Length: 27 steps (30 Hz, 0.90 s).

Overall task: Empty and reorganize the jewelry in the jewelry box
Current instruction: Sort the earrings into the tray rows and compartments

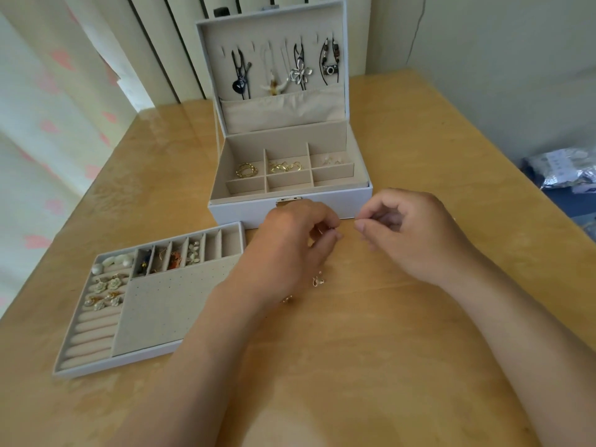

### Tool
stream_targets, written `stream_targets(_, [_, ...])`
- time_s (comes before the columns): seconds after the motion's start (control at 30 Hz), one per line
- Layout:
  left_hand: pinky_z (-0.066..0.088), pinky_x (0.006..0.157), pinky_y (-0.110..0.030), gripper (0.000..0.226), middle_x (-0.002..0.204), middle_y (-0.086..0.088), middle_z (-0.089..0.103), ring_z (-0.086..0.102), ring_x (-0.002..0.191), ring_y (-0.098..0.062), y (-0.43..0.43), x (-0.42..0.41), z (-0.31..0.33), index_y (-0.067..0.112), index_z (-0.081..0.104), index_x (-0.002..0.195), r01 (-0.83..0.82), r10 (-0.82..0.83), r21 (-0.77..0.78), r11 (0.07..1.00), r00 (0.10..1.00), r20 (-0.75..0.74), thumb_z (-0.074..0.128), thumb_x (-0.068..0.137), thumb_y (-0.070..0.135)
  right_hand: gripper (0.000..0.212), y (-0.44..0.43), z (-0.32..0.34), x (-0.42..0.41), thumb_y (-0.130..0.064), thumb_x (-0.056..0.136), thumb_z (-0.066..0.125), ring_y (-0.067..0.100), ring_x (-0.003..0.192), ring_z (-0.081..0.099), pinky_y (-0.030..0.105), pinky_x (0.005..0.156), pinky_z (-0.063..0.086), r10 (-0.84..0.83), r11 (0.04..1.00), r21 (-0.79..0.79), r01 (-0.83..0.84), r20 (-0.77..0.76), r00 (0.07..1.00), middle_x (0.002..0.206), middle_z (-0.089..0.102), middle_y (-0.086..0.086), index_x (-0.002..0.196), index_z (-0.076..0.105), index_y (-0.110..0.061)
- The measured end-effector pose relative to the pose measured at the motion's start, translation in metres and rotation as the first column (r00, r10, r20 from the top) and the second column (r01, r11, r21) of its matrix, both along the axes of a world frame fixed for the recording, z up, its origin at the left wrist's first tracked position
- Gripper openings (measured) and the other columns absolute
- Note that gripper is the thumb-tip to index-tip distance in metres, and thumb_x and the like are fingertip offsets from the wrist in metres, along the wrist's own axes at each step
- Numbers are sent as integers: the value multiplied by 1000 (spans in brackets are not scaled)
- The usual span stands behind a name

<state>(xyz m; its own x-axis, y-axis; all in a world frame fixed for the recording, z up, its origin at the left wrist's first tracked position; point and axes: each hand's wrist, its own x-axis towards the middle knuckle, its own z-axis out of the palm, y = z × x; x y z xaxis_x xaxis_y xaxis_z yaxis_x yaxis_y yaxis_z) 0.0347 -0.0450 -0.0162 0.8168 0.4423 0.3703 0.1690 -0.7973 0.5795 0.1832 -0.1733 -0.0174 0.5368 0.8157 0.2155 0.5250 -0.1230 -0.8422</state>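
Observation:
The pale jewelry box (pixel 335 201) stands open at the table's middle back, necklaces (pixel 300 72) hanging in its lid and gold pieces (pixel 285 166) in its back compartments. Its removable tray (pixel 180 295) lies on the table to the left, with flower earrings (pixel 106 285) on the ring rolls and small items in its slots. My left hand (pixel 287 253) hovers just in front of the box, fingers curled and pinching a small gold piece (pixel 324 230). My right hand (pixel 409 233) is beside it, thumb and forefinger pinched together; what they hold is too small to see. Loose small earrings (pixel 317 280) lie on the table under my left hand.
The wooden table (pixel 387 350) extends toward me. A curtain with pink hearts (pixel 48 156) hangs at the left. Plastic packets (pixel 567 169) lie at the right edge, off the table.

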Motion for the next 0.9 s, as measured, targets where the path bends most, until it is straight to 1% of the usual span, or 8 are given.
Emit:
stream_targets(0.1, [49, 66, -21, 13, 71, 13, 59, 56, 67, -7, 2, -19, 12, 20, 65, 83, -51, 54, -97, 994, 998, 24, 76, 85, 13, 15, 3, 9, -16, 1, 87, 71, 17, 62, 69, 25, 56, 55, 85, 996, 49, -78, -162, 983, 71, 72, 8, 78, 67, -10])
stream_targets(0.23, [43, 61, -9, 11, 70, 13, 62, 55, 63, -1, 12, -70, 18, 14, 68, 80, -157, 165, -167, 973, 986, 33, 79, 84, 13, 13, 13, 22, -48, 3, 83, 74, 25, 61, 69, 29, 56, 57, 208, 978, 21, -208, -190, 959, 69, 71, 13, 79, 65, -4])
stream_targets(0.37, [55, 66, -26, 10, 71, 6, 70, 64, 66, -12, 32, -133, 19, 22, 72, 78, -306, 321, -253, 918, 947, 22, 81, 82, 20, 10, 37, 34, -94, -1, 80, 78, 25, 62, 71, 23, 60, 55, 304, 947, -48, -317, -181, 935, 68, 72, 11, 80, 68, -3])
stream_targets(0.5, [59, 73, -37, 4, 73, 8, 72, 69, 70, -11, 49, -194, 19, 22, 76, 83, -455, 469, -269, 849, 883, -13, 80, 83, 21, 9, 71, 34, -145, 1, 81, 77, 24, 74, 75, 32, 78, 61, 370, 918, -51, -392, -240, 897, 76, 75, 10, 87, 72, -5])
stream_targets(0.6, [50, 65, -10, 7, 76, 13, 70, 63, 70, 3, 60, -237, 19, 21, 77, 90, -526, 530, -246, 814, 846, -56, 74, 87, 16, 9, 97, 30, -181, 5, 87, 69, 23, 76, 75, 32, 79, 61, 395, 904, -53, -425, -277, 876, 78, 76, 12, 91, 74, -3])
stream_targets(0.7, [43, 66, -5, 14, 82, 17, 67, 60, 78, 2, 74, -266, 14, 23, 75, 95, -564, 554, -180, 806, 826, -110, 67, 89, 13, 12, 120, 24, -209, 4, 89, 66, 21, 73, 74, 29, 74, 61, 417, 891, -93, -445, -222, 881, 76, 75, 10, 90, 74, -5])
stream_targets(0.8, [41, 68, -6, 16, 87, 9, 66, 57, 74, -4, 84, -279, 8, 17, 75, 95, -514, 505, -34, 857, 851, -142, 65, 88, 7, 14, 138, 16, -228, -5, 88, 68, 7, 74, 69, 22, 75, 56, 429, 893, -153, -424, -2, 903, 78, 74, -4, 89, 75, -17])
stream_targets(0.9, [48, 70, -20, 16, 90, 2, 66, 59, 79, -13, 91, -281, 2, 14, 74, 99, -437, 441, 59, 898, 885, -150, 64, 89, 8, 14, 149, 14, -240, -11, 90, 67, -5, 82, 63, 9, 72, 48, 459, 882, -209, -422, 184, 869, 85, 69, -16, 91, 75, -23])
